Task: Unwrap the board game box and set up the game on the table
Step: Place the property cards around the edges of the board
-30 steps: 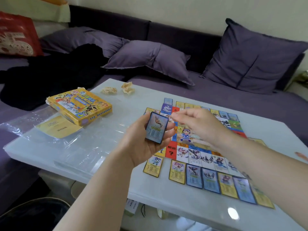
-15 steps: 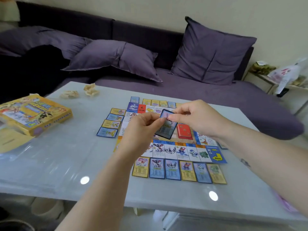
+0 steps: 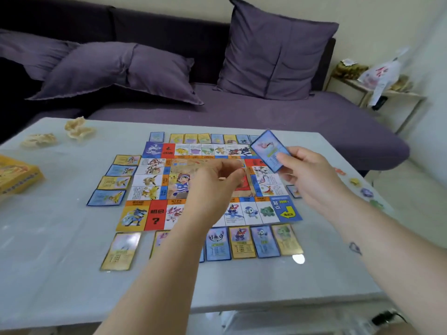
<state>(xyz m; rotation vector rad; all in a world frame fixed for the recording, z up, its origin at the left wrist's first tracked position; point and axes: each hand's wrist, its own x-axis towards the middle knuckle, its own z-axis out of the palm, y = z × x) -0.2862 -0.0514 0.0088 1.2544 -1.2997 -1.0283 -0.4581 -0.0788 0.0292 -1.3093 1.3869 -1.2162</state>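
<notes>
Taking the game board (image 3: 154, 187) in the middle of the table (image 3: 60, 274) as the landmark: far to its left, at the table's edge, sits the yellow game box (image 3: 17, 176), partly cut off by the frame. Beyond the board's far-left corner lie a few crumpled pale scraps (image 3: 78, 128). Touching or just beside the board's left edge is a column of four cards (image 3: 113, 182), alternating yellow and blue. Along the near edge a row of cards (image 3: 242, 241) lies face up, with one yellow card (image 3: 121, 251) set apart at the near-left corner. Another row of cards (image 3: 203, 138) lines the far edge.

Over the board's centre hangs the left hand (image 3: 215, 189), fingers curled loosely inward; nothing can be made out in its grip. Above the board's far-right corner the right hand (image 3: 312, 180) pinches a blue card (image 3: 269, 151) between thumb and fingers, held tilted and clear of the table. To the right of the board, near the table's right edge, lie several small coloured tokens (image 3: 366, 192), too blurred to identify.
</notes>
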